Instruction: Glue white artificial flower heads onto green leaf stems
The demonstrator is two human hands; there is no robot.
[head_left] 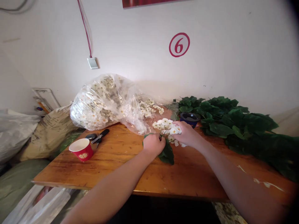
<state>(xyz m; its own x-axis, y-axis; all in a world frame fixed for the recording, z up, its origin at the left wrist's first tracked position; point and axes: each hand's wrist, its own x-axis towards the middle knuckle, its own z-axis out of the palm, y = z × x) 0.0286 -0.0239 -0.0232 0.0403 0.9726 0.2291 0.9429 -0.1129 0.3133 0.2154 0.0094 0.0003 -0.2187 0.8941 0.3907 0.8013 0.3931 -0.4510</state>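
Note:
My left hand (153, 144) is closed around the stem end of a green leaf (167, 153), whose blade hangs toward the table's front. Just to its right, my right hand (185, 133) grips a bunch of white artificial flowers (165, 125) with yellow centres. The flowers stand above and beside my left fist; where stem and leaf meet is hidden by the fingers. Behind my right hand stands a dark blue round bowl (189, 118). A clear plastic bag (100, 102) full of similar white flowers lies open-mouthed at the back left, with several sprays spilling toward my hands.
A heap of green leaves (238, 121) covers the wooden table's (112, 165) right side. On the left stand a red paper cup (81, 150), a black-handled tool (100, 137) and a dark rounded object (91, 137). Filled sacks (44, 133) lie beyond the left edge. The white wall rises behind.

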